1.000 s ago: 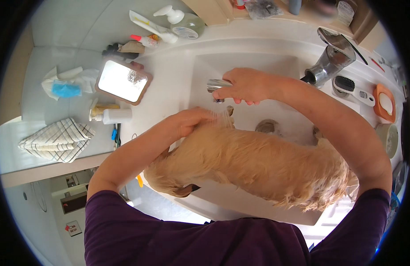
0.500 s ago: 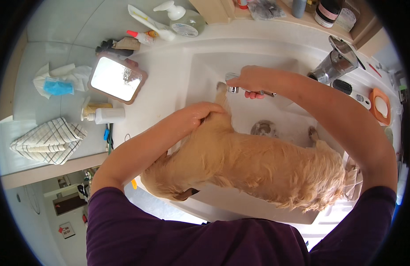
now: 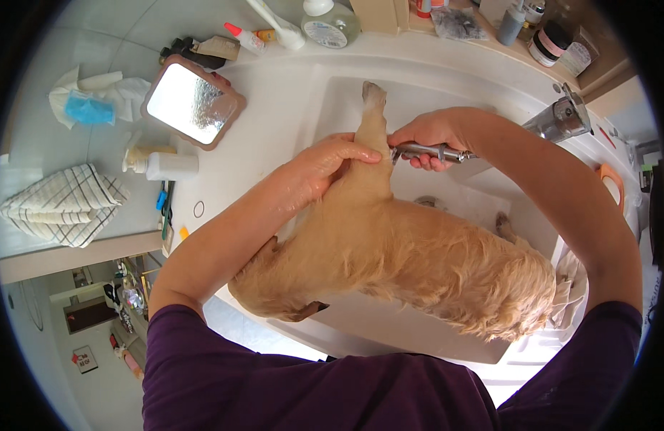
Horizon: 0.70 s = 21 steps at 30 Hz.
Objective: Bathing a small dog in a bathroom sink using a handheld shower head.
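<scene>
A wet, golden-haired dog [image 3: 411,248] stands in a white sink [image 3: 432,345], its head toward the left and its rump toward the right. My left hand [image 3: 339,161] is closed round the dog's raised front leg [image 3: 373,129], thumb across the fur. Its paw points to the far side of the basin. In my right hand [image 3: 429,136] is a metal spray head [image 3: 432,151], held close against the right side of that leg. Part of the spray head is hidden behind the leg. A hind paw [image 3: 503,224] shows near the drain [image 3: 427,201].
On the left counter lie a framed mirror [image 3: 188,100], a white pump bottle [image 3: 170,167], a checked cloth [image 3: 66,205] and a blue packet on tissue [image 3: 89,108]. A tap [image 3: 562,118] stands at the far right, below a shelf with jars [image 3: 549,43].
My left hand has lifted the dog's front leg higher and farther forward. My right hand has moved slightly right and nearer, bringing the spray head beside the leg. The view has shifted a little.
</scene>
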Each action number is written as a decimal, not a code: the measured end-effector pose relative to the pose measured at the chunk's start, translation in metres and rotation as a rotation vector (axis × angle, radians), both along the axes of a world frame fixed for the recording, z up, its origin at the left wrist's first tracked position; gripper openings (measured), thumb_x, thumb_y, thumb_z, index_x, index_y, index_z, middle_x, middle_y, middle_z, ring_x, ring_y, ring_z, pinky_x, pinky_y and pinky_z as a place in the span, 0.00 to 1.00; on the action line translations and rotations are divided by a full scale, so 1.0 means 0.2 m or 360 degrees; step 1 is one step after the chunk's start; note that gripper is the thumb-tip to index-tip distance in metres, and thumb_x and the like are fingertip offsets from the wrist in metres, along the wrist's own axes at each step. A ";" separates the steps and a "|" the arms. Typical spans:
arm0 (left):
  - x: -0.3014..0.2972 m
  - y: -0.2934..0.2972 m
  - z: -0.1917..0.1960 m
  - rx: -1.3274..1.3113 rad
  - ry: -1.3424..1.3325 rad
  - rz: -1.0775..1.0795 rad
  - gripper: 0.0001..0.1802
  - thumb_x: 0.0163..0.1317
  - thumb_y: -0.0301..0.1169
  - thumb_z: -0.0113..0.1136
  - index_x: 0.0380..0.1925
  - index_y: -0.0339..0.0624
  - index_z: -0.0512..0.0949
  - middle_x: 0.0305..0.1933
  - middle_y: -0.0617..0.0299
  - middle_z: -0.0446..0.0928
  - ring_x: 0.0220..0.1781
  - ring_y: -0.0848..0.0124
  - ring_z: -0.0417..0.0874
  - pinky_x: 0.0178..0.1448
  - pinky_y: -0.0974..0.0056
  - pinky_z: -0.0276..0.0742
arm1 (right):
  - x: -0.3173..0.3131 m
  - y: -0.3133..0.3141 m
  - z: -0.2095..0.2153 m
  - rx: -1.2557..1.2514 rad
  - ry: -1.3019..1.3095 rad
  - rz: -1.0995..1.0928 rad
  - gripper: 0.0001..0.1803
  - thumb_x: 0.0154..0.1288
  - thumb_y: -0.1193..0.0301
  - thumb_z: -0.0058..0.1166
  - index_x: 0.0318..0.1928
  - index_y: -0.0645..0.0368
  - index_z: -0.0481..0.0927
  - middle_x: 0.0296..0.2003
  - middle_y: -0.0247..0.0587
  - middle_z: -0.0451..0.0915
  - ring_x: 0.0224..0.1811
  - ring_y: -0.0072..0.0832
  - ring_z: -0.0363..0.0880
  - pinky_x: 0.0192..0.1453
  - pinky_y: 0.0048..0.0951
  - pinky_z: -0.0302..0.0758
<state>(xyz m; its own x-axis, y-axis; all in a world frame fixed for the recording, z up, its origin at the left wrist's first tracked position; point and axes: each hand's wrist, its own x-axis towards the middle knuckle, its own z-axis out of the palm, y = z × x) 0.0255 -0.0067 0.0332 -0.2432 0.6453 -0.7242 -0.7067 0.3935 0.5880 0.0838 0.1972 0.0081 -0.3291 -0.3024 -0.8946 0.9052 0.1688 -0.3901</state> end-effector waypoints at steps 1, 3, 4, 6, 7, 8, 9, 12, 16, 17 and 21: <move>0.00 -0.01 -0.01 0.0073 -0.0051 -0.0016 0.23 0.54 0.25 0.67 0.49 0.35 0.73 0.43 0.54 0.78 0.44 0.64 0.81 0.52 0.56 0.79 | 0.00 -0.01 0.00 -0.0020 -0.0028 0.0016 0.22 0.70 0.49 0.50 0.29 0.54 0.75 0.20 0.29 0.72 0.15 0.15 0.66 0.14 0.16 0.63; 0.00 -0.01 -0.03 0.0088 -0.0051 -0.0014 0.23 0.54 0.25 0.67 0.50 0.34 0.73 0.43 0.54 0.78 0.45 0.63 0.81 0.52 0.56 0.79 | 0.00 -0.01 0.02 -0.0056 -0.0018 -0.0029 0.22 0.70 0.49 0.50 0.29 0.54 0.75 0.20 0.29 0.73 0.15 0.15 0.66 0.14 0.16 0.63; 0.00 -0.01 -0.04 0.0102 -0.0053 -0.0014 0.22 0.54 0.26 0.66 0.50 0.34 0.73 0.43 0.54 0.78 0.45 0.63 0.81 0.52 0.57 0.79 | 0.00 -0.01 0.03 -0.0095 -0.0009 -0.0076 0.22 0.70 0.49 0.50 0.29 0.54 0.75 0.20 0.29 0.73 0.15 0.15 0.66 0.14 0.15 0.63; 0.00 -0.01 -0.04 0.0086 -0.0063 0.0003 0.21 0.55 0.26 0.66 0.49 0.34 0.73 0.43 0.53 0.78 0.45 0.63 0.81 0.52 0.57 0.79 | 0.02 0.00 0.00 -0.0140 -0.0025 0.0000 0.22 0.70 0.49 0.50 0.30 0.54 0.75 0.20 0.30 0.73 0.15 0.15 0.67 0.14 0.15 0.63; 0.00 -0.02 -0.04 0.0070 -0.0070 0.0025 0.20 0.56 0.27 0.65 0.49 0.34 0.74 0.43 0.53 0.79 0.45 0.63 0.81 0.53 0.57 0.79 | 0.03 0.01 -0.01 -0.0183 -0.0038 0.0081 0.21 0.70 0.49 0.51 0.31 0.54 0.76 0.20 0.30 0.73 0.15 0.15 0.67 0.14 0.15 0.63; 0.00 -0.02 -0.05 0.0066 -0.0066 0.0028 0.20 0.56 0.27 0.65 0.49 0.34 0.74 0.43 0.53 0.79 0.45 0.63 0.81 0.53 0.57 0.79 | 0.04 0.00 0.00 -0.0186 -0.0035 0.0085 0.21 0.70 0.49 0.51 0.31 0.54 0.76 0.20 0.30 0.73 0.15 0.15 0.67 0.14 0.15 0.63; -0.01 -0.03 -0.06 0.0026 -0.0118 0.0069 0.19 0.57 0.29 0.65 0.48 0.34 0.74 0.43 0.52 0.79 0.45 0.62 0.81 0.53 0.57 0.79 | 0.06 -0.01 0.02 -0.0141 0.0032 0.0169 0.22 0.69 0.48 0.51 0.33 0.54 0.77 0.20 0.30 0.73 0.15 0.16 0.67 0.15 0.17 0.64; -0.01 -0.05 -0.06 -0.0045 -0.0164 0.0147 0.18 0.60 0.31 0.62 0.46 0.31 0.74 0.43 0.51 0.79 0.44 0.61 0.81 0.51 0.56 0.79 | 0.10 -0.04 0.08 0.0042 0.0218 0.0305 0.25 0.68 0.44 0.51 0.36 0.55 0.79 0.20 0.31 0.73 0.17 0.17 0.68 0.17 0.21 0.66; -0.02 -0.09 -0.11 -0.0212 -0.0156 0.0183 0.17 0.66 0.35 0.58 0.45 0.29 0.74 0.42 0.51 0.79 0.44 0.62 0.81 0.49 0.56 0.79 | 0.17 -0.06 0.21 0.0368 0.0640 0.0524 0.29 0.65 0.40 0.51 0.37 0.56 0.79 0.21 0.32 0.72 0.19 0.20 0.69 0.22 0.25 0.67; -0.03 -0.10 -0.13 -0.0210 -0.0156 0.0192 0.17 0.66 0.35 0.58 0.45 0.29 0.74 0.42 0.51 0.79 0.44 0.62 0.81 0.49 0.56 0.79 | 0.19 -0.07 0.24 0.0368 0.0641 0.0534 0.29 0.65 0.40 0.51 0.37 0.56 0.79 0.21 0.32 0.72 0.19 0.20 0.69 0.22 0.25 0.67; -0.04 -0.16 -0.23 -0.0244 -0.0043 0.0027 0.16 0.69 0.35 0.55 0.47 0.30 0.74 0.42 0.53 0.80 0.43 0.64 0.82 0.48 0.57 0.80 | 0.26 -0.10 0.33 0.0475 0.1041 0.0452 0.29 0.65 0.41 0.53 0.38 0.58 0.78 0.22 0.34 0.73 0.21 0.22 0.70 0.24 0.28 0.68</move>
